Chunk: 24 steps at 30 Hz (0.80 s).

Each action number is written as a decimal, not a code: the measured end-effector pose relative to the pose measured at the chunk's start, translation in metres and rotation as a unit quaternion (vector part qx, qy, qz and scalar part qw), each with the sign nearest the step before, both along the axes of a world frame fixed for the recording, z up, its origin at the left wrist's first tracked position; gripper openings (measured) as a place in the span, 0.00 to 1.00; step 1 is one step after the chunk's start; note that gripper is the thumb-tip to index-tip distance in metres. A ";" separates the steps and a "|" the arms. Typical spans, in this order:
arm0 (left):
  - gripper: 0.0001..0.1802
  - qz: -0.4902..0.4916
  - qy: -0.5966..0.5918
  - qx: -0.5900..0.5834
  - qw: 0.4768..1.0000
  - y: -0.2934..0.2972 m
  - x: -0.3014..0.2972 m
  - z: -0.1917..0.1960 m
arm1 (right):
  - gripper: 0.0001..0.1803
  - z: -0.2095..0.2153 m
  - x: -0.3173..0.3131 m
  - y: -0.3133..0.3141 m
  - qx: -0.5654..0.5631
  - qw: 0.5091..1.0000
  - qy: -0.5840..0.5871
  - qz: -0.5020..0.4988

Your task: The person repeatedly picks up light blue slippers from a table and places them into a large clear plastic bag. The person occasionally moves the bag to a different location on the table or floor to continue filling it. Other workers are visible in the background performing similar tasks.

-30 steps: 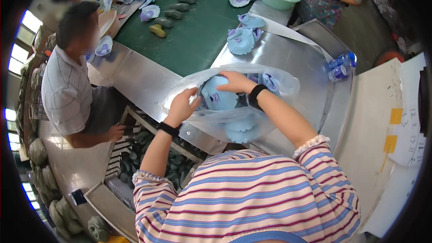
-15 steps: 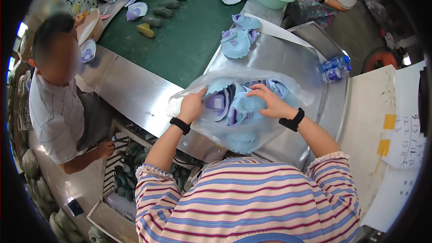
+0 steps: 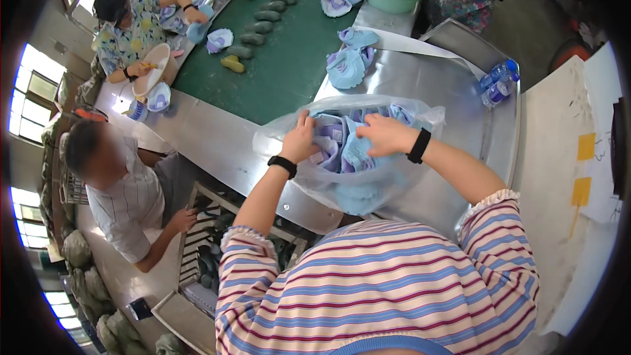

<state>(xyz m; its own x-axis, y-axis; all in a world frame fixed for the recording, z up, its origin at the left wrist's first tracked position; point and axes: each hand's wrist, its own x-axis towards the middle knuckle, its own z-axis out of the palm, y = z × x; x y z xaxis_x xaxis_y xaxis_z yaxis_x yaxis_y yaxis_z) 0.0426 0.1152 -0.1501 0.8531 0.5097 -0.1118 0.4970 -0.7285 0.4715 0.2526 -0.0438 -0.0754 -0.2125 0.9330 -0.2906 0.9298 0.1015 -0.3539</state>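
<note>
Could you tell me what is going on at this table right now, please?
A person in a striped top has both hands in a clear plastic bag of blue and purple shoe pieces on a metal table. The left hand and right hand both rest on the pieces. Other people sit along a green belt.
</note>
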 end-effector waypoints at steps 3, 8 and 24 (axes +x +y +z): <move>0.23 0.013 -0.023 -0.010 1.000 0.021 0.014 -0.015 | 0.25 0.000 -0.003 -0.015 0.021 1.000 0.011 0.003; 0.08 -0.005 -0.046 0.132 0.990 0.001 0.018 -0.002 | 0.24 -0.005 0.016 -0.037 0.019 0.991 0.080 -0.101; 0.18 -0.133 -0.440 0.139 0.877 -0.031 -0.012 0.158 | 0.30 0.103 -0.001 0.016 -0.111 0.804 0.556 -0.178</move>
